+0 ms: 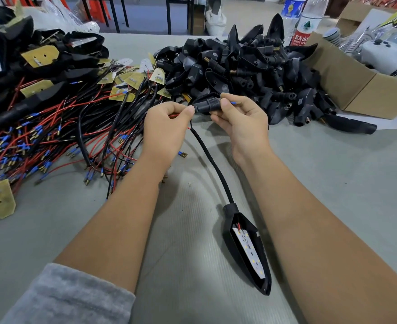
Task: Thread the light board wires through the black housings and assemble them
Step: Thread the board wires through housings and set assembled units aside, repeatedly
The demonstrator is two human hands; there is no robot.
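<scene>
Our left hand (167, 127) pinches the red wire (177, 116), and our right hand (237, 118) grips the black stem housing (206, 105) at 12 o'clock. The pointed housing (249, 249) with its light board (249, 251) lies on the desk (333, 171) at 5 o'clock.

Wired boards (52, 118) lie left, housings (251, 66) behind, cardboard box (356, 83) right.

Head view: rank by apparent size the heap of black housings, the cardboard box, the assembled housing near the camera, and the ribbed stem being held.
1. heap of black housings
2. cardboard box, cropped, so unsure
3. assembled housing, enlarged by nearness
4. ribbed stem
</scene>
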